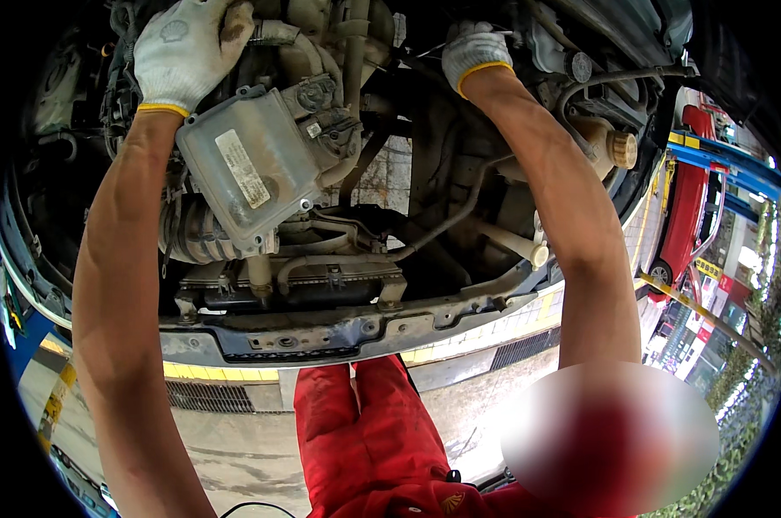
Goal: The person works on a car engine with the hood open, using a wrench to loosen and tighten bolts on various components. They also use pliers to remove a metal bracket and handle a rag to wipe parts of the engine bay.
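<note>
My left hand, in a white knit glove with a yellow cuff, reaches to the far left of an open engine bay. Its back faces up and its thumb lies beside a ribbed hose. The other fingertips are cut off or hidden at the upper edge. My right hand, gloved the same way, is closed at the far middle of the bay. A thin, light-coloured line shows on either side of its fist; what it grips is not clear. Between my arms sits a dusty grey, box-shaped engine part with a pale label.
A reservoir with a tan cap stands right of my right forearm. The car's front crossmember runs between the bay and my red trousers. A red car stands by a blue lift at the right.
</note>
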Demonstrator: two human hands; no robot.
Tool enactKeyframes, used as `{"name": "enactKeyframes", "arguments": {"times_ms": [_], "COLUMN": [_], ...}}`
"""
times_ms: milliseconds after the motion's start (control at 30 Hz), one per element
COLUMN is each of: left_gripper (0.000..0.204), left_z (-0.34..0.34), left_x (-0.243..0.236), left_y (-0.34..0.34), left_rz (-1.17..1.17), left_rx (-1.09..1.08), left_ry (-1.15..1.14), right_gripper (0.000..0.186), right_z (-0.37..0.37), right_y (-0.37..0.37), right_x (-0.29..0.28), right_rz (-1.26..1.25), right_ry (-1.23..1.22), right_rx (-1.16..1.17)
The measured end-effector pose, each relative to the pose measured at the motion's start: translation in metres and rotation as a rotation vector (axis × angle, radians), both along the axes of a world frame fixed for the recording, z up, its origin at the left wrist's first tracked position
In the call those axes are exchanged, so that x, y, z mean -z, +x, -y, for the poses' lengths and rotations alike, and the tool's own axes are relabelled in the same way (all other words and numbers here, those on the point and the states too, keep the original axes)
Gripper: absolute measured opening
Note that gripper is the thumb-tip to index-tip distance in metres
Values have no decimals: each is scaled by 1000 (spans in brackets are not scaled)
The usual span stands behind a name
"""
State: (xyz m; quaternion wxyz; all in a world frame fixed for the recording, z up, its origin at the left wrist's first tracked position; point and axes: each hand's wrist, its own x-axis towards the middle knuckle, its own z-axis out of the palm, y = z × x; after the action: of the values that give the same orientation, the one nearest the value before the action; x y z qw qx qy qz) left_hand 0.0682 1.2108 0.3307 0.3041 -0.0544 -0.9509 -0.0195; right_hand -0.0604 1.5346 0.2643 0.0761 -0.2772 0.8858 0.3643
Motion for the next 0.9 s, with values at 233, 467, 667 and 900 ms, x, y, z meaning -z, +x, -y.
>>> {"name": "enactKeyframes", "arguments": {"times_ms": [233,467,667,900], "left_gripper": [11,11,12,14], "left_z": [-2,-6,-6,5], "left_x": [6,6,4,-2], "left_y": [-1,-4,-1,6], "left_rz": [-45,-44,-29,-42], "left_rx": [-23,-29,-8,-55], "left_ry": [11,11,3,6], "right_gripper": [39,39,39,35], "right_z": [-1,1,16,38], "right_y": [-3,0,-1,-16], "right_x": [4,-6,-14,-15], "right_rz": [-41,-22,26,187], "right_ry": [30,76,184,207], "right_rx": [11,-10,-14,48]}}
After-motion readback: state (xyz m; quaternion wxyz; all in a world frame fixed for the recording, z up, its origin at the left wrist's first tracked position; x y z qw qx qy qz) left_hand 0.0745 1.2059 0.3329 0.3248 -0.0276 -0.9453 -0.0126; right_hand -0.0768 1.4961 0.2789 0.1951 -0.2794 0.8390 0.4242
